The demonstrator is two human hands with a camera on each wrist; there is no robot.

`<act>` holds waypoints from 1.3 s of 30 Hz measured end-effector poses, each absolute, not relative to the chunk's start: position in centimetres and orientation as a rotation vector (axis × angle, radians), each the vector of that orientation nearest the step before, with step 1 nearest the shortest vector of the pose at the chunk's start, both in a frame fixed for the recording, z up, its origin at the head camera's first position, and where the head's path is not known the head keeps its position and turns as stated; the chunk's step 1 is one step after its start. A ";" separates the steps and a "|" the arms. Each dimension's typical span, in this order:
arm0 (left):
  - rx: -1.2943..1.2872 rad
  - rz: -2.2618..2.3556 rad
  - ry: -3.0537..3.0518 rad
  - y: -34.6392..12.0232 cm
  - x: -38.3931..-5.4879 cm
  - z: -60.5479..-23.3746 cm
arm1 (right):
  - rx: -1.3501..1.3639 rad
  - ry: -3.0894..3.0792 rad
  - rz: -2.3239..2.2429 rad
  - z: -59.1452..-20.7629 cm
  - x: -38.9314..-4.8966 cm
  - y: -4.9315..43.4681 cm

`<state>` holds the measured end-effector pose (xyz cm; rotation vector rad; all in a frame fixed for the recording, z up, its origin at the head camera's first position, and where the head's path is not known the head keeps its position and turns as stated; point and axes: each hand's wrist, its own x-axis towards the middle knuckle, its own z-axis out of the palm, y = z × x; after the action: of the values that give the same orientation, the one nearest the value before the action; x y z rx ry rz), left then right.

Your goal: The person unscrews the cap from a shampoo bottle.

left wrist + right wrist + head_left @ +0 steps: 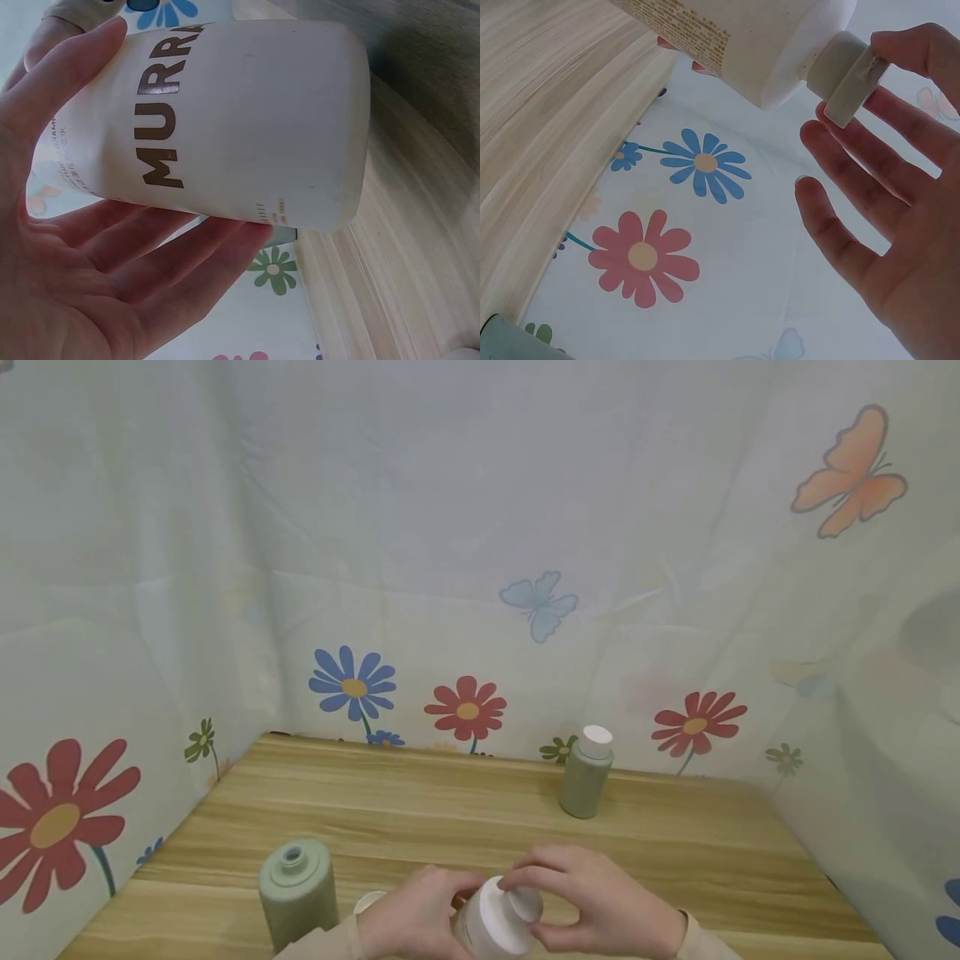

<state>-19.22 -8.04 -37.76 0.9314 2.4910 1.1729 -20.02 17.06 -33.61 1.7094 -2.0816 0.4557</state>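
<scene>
I have the white bottle (482,933) right between my hands, over the near part of the worktop (450,810)! My left hand (416,914) wraps its body; my right hand (600,897) pinches the cap (527,903) between thumb and fingers. And here's what counts: the long axis is tilted, cap end toward the right, so the right hand is the nearer one to that cap.
</scene>
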 end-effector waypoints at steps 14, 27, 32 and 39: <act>0.949 1.217 2.440 -8.1 -19.3 -37.8 | 1.704 -2.228 0.498 -33.7 -19.5 17.4; 0.901 1.222 2.385 -8.1 -19.4 -37.8 | 1.504 -2.336 0.586 -34.2 -19.1 17.6; 0.921 1.210 2.411 -8.0 -19.3 -37.8 | 1.484 -2.362 0.624 -34.4 -19.1 17.3; 0.866 1.202 2.433 -7.8 -19.1 -37.8 | 1.598 -2.294 0.586 -34.1 -19.2 17.4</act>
<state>-19.14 -7.80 -37.81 0.8661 2.4325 1.2023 -19.23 17.40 -34.14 1.5977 -2.2944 0.5857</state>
